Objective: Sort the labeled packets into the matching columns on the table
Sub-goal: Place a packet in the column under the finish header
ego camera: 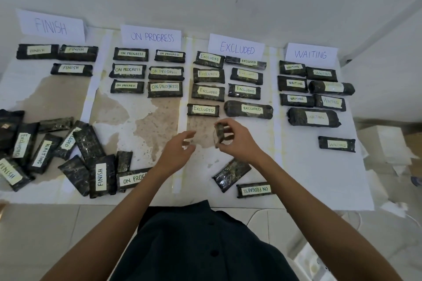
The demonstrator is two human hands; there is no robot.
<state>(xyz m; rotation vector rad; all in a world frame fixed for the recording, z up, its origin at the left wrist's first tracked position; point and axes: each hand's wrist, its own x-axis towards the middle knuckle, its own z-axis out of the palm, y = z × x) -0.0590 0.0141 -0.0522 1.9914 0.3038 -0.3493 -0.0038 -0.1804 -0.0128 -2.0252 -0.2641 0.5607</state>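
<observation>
Black-wrapped packets with pale handwritten labels lie on a white tabletop (pixel 308 178) divided into four columns. Paper header cards stand at the far edge, left to right: FINISH card (pixel 51 26), ON PROGRESS card (pixel 151 37), EXCLUDED card (pixel 237 49), WAITING card (pixel 310 54).

Right grip (pixel 237 139): grasping one held packet (pixel 219 134), pinched between thumb and fingers. The held packet is above the tabletop, turned end-on to the camera, over the near part of the EXCLUDED column, just below the rows laid there. Its label cannot be read.

Left grip (pixel 178 150): released, fingers loosely spread, holding nothing, just beside the held packet and not touching it.

Column contents: three packets under FINISH, six under ON PROGRESS, eight under EXCLUDED, eight under WAITING. The nearest WAITING packet (pixel 336 144) lies apart from the rest.

Unsorted pile (pixel 89 146): overlapping packets at the near left corner, with FINISH, WAITING, EXCLUDED and ON PROGRESS labels visible. By the right forearm, a face-down packet (pixel 231 174) lies tilted, and an ON PROGRESS packet (pixel 254 189) lies just beside it, label upside down.
</observation>
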